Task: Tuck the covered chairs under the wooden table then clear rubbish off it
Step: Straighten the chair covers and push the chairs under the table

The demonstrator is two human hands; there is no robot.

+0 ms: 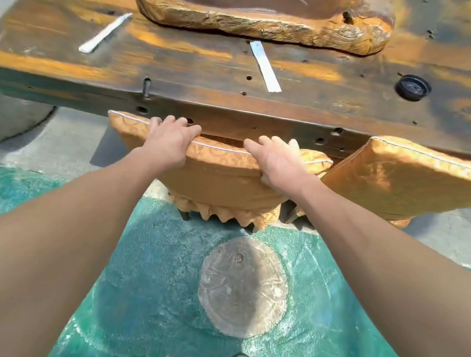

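Both hands, left and right, clasp the covered chair's backrest top.

Wooden table bears strips, lid, slab.

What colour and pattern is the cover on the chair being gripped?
Golden-orange fabric with a swirly pattern and white piping, on the chair cover; seen in the head view.
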